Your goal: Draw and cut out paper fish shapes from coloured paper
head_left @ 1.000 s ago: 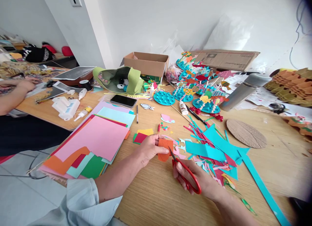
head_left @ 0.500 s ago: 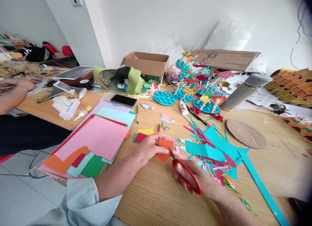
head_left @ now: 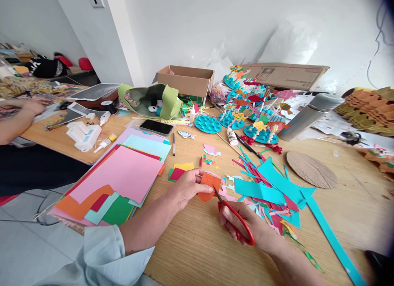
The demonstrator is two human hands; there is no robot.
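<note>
My left hand (head_left: 187, 188) pinches a piece of orange craft paper (head_left: 209, 186) between thumb and fingers, above the wooden table (head_left: 191, 253). My right hand (head_left: 243, 224) grips red-handled scissors (head_left: 237, 224) from below. Their thin blades reach up to the lower right edge of the orange paper, and the tips seem to sit at or in that edge. Strips of teal and red paper offcuts (head_left: 267, 195) lie just right of the scissors. A stack of coloured card sheets (head_left: 117, 175) lies left of my left hand.
A co-worker's hand (head_left: 32, 107) works at the far left. Teal paper discs with paper fish (head_left: 249, 109), a cardboard box (head_left: 184, 80), a phone (head_left: 156, 128), glue bottles (head_left: 232, 136), a steel flask (head_left: 310, 116) and a cardboard disc (head_left: 311, 169) crowd the table.
My left hand has turned the orange paper slightly, tilting it against the scissor blades. The right hand and scissors stay nearly in place.
</note>
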